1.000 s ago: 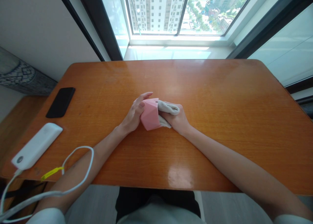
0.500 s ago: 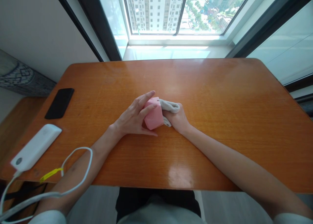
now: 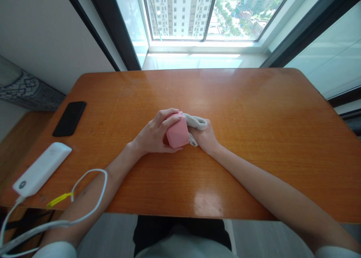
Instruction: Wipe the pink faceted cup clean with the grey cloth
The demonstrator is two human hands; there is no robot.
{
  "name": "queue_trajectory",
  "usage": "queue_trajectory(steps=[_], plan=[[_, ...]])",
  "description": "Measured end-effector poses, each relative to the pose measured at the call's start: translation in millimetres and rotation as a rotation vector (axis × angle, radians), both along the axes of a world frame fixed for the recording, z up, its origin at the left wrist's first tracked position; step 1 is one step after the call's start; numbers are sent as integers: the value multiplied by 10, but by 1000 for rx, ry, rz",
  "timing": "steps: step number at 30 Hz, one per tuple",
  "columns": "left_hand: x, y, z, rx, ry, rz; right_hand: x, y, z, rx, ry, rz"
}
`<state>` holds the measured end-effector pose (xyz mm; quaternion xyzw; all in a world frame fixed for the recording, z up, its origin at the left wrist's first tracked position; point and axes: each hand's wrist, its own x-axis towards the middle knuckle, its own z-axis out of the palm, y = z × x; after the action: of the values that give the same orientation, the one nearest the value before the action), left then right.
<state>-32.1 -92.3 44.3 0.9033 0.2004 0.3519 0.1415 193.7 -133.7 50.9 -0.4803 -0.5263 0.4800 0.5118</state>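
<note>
Near the middle of the wooden table, my left hand (image 3: 156, 133) is closed around a small pink box-like object (image 3: 178, 133), fingers over its top and thumb along its near side. A folded light grey cloth (image 3: 195, 121) presses against the right side of the pink object. My right hand (image 3: 205, 137) grips this cloth, its fingers mostly hidden behind the fabric and the pink object. What the pink object is exactly, I cannot make out.
On the table's left side lie a black phone (image 3: 69, 118) and a white power bank (image 3: 42, 169). A white cable (image 3: 91, 213) with a yellow tag (image 3: 59, 200) loops over my left forearm. Behind the wooden table (image 3: 254, 111) is a window (image 3: 203, 44).
The fingers of my left hand have closed in on the pink object; before, they were spread around it. My right hand with the cloth has hardly moved.
</note>
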Motion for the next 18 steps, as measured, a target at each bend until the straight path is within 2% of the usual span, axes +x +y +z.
queue_trajectory(steps=[4,11,18], plan=[[5,-13,5,-113,-50,-1,-8,-14,24,18,-19,29],[-16,-10,-15,-454,-37,61,-11,-28,17,10,-69,35],[-10,-14,31,-510,-43,71,-12,-30,3,16,-62,32]])
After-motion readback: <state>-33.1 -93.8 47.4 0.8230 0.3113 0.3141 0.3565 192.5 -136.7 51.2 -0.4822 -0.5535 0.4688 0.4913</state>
